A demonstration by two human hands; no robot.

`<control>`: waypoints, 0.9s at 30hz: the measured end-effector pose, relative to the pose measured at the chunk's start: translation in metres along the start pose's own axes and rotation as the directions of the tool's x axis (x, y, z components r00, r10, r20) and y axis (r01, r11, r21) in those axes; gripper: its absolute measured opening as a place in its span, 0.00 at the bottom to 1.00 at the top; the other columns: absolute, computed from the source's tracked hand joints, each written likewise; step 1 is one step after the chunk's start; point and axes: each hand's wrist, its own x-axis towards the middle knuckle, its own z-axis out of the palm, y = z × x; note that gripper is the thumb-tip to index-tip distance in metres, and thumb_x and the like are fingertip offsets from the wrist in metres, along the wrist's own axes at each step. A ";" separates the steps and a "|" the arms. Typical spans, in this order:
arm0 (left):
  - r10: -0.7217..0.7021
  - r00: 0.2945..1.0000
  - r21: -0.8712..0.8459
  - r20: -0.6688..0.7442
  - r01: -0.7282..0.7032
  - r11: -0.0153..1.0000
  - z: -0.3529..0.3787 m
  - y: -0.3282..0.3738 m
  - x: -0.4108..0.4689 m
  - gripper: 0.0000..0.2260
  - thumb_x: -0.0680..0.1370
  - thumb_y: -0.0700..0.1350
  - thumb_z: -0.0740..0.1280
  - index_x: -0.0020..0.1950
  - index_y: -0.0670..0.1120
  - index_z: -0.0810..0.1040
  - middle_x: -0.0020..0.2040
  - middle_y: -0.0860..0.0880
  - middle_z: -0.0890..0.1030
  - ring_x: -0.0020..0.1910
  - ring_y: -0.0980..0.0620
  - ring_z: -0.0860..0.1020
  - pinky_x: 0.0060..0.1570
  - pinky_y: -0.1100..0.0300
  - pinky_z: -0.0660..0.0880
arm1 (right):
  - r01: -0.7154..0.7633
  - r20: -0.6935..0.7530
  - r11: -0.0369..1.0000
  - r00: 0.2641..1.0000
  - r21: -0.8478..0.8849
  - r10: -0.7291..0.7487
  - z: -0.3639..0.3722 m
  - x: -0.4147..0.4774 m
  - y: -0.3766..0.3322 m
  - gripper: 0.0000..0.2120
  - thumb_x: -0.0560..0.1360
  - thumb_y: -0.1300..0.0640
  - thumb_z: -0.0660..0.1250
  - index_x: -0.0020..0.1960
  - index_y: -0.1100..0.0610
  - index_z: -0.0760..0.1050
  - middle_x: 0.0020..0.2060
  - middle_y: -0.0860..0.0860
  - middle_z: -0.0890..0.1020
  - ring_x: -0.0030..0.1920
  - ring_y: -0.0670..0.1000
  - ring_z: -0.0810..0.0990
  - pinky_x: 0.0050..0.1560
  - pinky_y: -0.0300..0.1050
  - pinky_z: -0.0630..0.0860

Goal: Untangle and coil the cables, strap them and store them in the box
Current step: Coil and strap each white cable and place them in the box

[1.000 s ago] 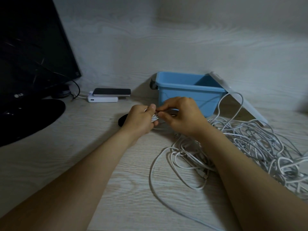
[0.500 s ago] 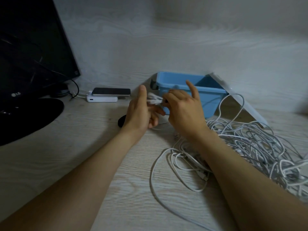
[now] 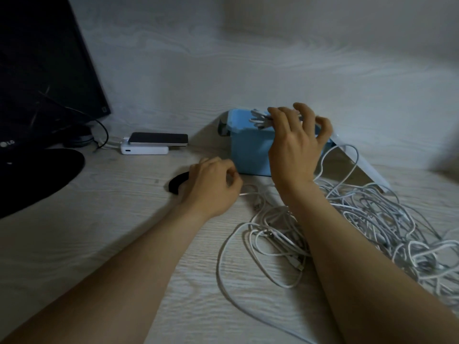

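cable bundle in right hand over box

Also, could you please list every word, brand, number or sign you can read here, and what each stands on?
"LG": brand on the lower bezel of the black flat-screen monitor.
Small square mark at that monitor's lower right corner: too small to read.
No text visible on the white power bank, the dark phone lying on it, the blue plastic box, or the coiled white cable bundle held in the right hand.

Coiled white cable over open blue box, tangled white cables beside
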 end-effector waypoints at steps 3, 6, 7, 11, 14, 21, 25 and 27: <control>-0.108 0.994 0.107 -0.031 0.110 0.988 0.000 0.000 0.001 0.08 0.80 0.52 0.63 0.46 0.53 0.80 0.47 0.52 0.82 0.53 0.45 0.77 0.53 0.50 0.73 | -0.042 -0.012 0.999 0.999 -0.008 0.042 0.005 0.001 -0.001 0.12 0.77 0.64 0.69 0.57 0.51 0.80 0.58 0.48 0.85 0.69 0.57 0.77 0.65 0.60 0.68; -0.190 0.980 0.162 -0.059 0.198 0.967 -0.001 0.002 0.000 0.10 0.81 0.51 0.61 0.47 0.50 0.80 0.48 0.48 0.82 0.54 0.42 0.77 0.56 0.46 0.73 | -0.090 0.010 0.996 0.996 0.022 0.090 0.012 -0.001 0.001 0.14 0.75 0.63 0.70 0.57 0.50 0.82 0.64 0.52 0.83 0.68 0.59 0.76 0.66 0.60 0.67; -0.208 0.976 0.166 -0.065 0.216 0.962 -0.001 0.002 0.000 0.10 0.81 0.50 0.61 0.48 0.49 0.80 0.49 0.46 0.82 0.54 0.41 0.77 0.57 0.45 0.73 | -0.099 0.049 0.994 0.994 0.047 0.096 0.013 -0.003 0.002 0.16 0.74 0.64 0.69 0.59 0.51 0.82 0.63 0.54 0.82 0.68 0.60 0.75 0.67 0.60 0.66; -0.228 0.971 0.185 -0.074 0.238 0.953 -0.002 0.002 0.000 0.13 0.82 0.50 0.59 0.52 0.46 0.81 0.52 0.43 0.81 0.54 0.38 0.78 0.58 0.43 0.74 | -0.145 0.303 0.972 0.949 0.186 0.083 0.010 -0.003 0.000 0.24 0.74 0.66 0.62 0.70 0.59 0.77 0.67 0.60 0.80 0.76 0.66 0.69 0.76 0.69 0.60; -0.118 0.987 0.111 -0.112 0.131 0.985 -0.001 0.002 0.000 0.16 0.81 0.51 0.55 0.48 0.46 0.81 0.48 0.43 0.82 0.49 0.41 0.79 0.52 0.48 0.74 | -0.134 0.481 0.984 0.875 0.118 0.061 0.006 -0.003 -0.002 0.28 0.78 0.60 0.61 0.78 0.61 0.68 0.77 0.59 0.71 0.83 0.62 0.56 0.80 0.69 0.40; 0.241 0.966 -0.124 -0.091 -0.251 0.960 -0.002 0.019 -0.014 0.05 0.79 0.48 0.64 0.44 0.49 0.76 0.44 0.51 0.77 0.45 0.49 0.74 0.47 0.54 0.70 | -0.138 0.382 0.965 0.923 0.223 0.044 -0.015 0.002 -0.012 0.26 0.71 0.64 0.61 0.69 0.62 0.76 0.68 0.60 0.78 0.78 0.65 0.67 0.79 0.69 0.56; 0.271 0.958 -0.190 -0.094 -0.284 0.940 -0.014 0.026 -0.030 0.10 0.80 0.44 0.65 0.40 0.53 0.69 0.40 0.55 0.70 0.41 0.54 0.71 0.40 0.58 0.67 | -0.163 0.337 0.949 0.939 0.270 0.066 -0.039 0.011 -0.026 0.21 0.67 0.59 0.61 0.58 0.57 0.82 0.57 0.56 0.82 0.63 0.64 0.76 0.60 0.61 0.69; 0.260 0.961 -0.152 -0.093 -0.272 0.950 -0.018 0.031 -0.038 0.08 0.80 0.44 0.65 0.41 0.51 0.71 0.40 0.55 0.70 0.39 0.53 0.71 0.38 0.56 0.69 | -0.178 0.453 0.953 0.890 0.246 0.050 -0.057 0.015 -0.031 0.19 0.68 0.57 0.62 0.57 0.55 0.83 0.54 0.56 0.82 0.60 0.64 0.76 0.59 0.59 0.67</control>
